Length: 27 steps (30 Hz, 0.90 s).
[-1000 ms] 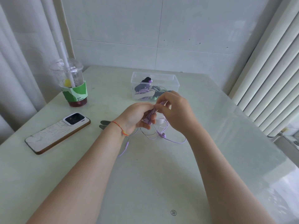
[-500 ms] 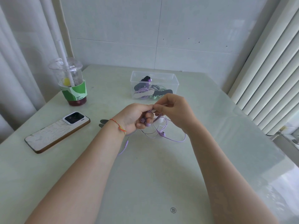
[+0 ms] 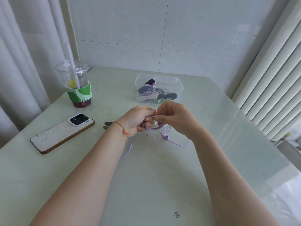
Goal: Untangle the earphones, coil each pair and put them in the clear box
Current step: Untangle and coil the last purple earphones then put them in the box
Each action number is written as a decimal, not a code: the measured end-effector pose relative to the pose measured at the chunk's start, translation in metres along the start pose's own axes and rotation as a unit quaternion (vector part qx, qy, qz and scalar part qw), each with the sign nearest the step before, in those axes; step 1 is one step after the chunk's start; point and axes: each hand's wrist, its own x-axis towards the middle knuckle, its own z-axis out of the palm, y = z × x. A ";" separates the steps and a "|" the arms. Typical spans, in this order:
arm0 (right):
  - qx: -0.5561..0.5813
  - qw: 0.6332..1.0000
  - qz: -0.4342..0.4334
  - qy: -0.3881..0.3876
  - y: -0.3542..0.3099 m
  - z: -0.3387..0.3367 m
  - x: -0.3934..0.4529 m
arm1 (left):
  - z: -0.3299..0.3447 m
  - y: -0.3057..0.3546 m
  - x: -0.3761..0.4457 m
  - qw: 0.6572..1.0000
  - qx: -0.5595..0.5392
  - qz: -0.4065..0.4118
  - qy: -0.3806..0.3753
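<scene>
A pair of purple earphones [image 3: 166, 137] hangs between my hands at the table's middle. My left hand [image 3: 136, 120] is closed around a bundle of its cord. My right hand [image 3: 173, 118] pinches the same cord right beside it. Loose loops, one earbud and the plug [image 3: 130, 145] trail on the table below my hands. Behind my hands stands the clear box [image 3: 179, 86], holding several coiled earphones in purple, black and green.
A plastic cup [image 3: 76, 85] with a straw and green sleeve stands at the back left. A phone [image 3: 62, 132] lies face down on the left. A small grey object [image 3: 107, 125] peeks out behind my left wrist. Blinds line the right side.
Both hands have stayed close together on the purple cord, with the right hand shifting slightly along it. The loose loops on the table have barely moved.
</scene>
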 end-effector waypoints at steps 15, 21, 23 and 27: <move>0.007 0.974 -0.001 0.228 0.009 -0.011 0.008 | 0.000 -0.004 0.008 0.911 0.281 0.193 0.232; 0.091 0.963 0.050 0.249 0.014 -0.015 0.007 | 0.004 -0.025 0.017 0.794 0.560 0.179 0.157; 0.117 0.962 0.060 0.240 0.014 -0.015 0.007 | 0.003 -0.026 0.018 0.784 0.563 0.190 0.180; 0.188 0.954 0.083 0.219 0.012 -0.016 0.006 | 0.004 -0.023 0.018 0.777 0.563 0.175 0.218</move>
